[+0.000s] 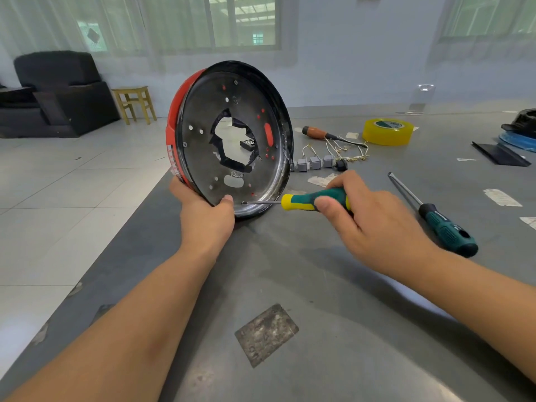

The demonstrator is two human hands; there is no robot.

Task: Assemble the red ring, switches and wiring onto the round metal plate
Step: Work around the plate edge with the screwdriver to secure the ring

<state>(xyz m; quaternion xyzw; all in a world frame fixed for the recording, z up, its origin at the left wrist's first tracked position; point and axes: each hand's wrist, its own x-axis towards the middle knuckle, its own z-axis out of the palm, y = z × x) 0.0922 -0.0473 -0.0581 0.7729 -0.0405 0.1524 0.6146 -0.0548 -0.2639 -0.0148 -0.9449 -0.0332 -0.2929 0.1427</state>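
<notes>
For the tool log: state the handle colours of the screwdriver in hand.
Green and yellow screwdriver; head view.

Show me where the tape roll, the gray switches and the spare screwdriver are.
Tape roll [387, 131], head view, yellow outer side.
Gray switches [315, 163], head view, middle block.
Spare screwdriver [448, 230], head view, green handle.

plate: round metal plate [203, 158], dark, stood on edge on the table, jagged central hole, small holes around it
ring: red ring [177, 132] fitted behind the plate's left rim
switches: grey switches [315, 162] in a row; white wiring [346, 150] attached, lying right of the plate
</notes>
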